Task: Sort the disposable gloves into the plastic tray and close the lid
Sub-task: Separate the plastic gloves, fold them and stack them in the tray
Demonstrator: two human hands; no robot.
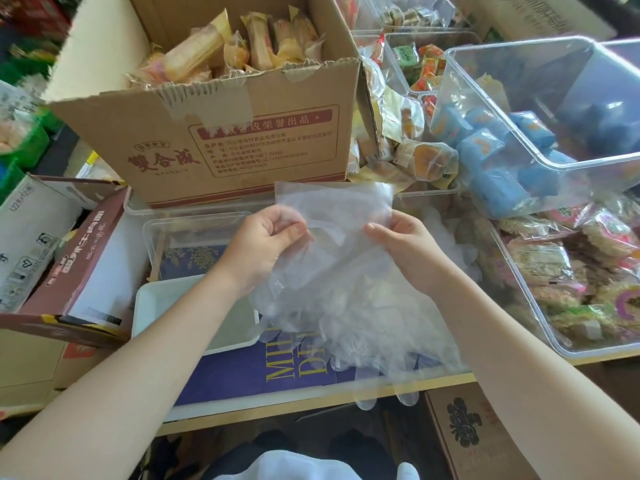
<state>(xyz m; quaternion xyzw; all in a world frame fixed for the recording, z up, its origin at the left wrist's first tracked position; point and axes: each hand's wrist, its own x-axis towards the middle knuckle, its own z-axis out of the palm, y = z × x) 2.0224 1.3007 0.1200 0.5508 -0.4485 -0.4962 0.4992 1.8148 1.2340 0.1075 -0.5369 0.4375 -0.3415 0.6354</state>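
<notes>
- Left hand (266, 237) pinched the upper left of a bunch of disposable gloves (339, 271), fingers curled on the film; grip clamped.
- Right hand (403, 240) pinched the same bunch on its right side, thumb on top; grip also clamped.
- Gloves hung between both hands above the bench (311, 393), cuff edge up, fingertips drooping past the bench's front edge.
- Handling guess: near weightless, floppy, thin clear film, slippery and clingy; layers likely to slide apart. Best taken at the flat cuff edge, whole stack pinched together, then folded to fit.
- White plastic tray (156, 306) sat just beside the left wrist, shallow, rectangular, rounded corners; looked still without gloves.
- Clear lid (162, 230) lay behind the tray, rigid, glossy; not on yet.
- More crumpled clear film (446, 244) lay right of the right hand.
- Cardboard box (221, 143) of wrapped snacks stood behind; clear bins (540, 168) of packets to the right.
</notes>
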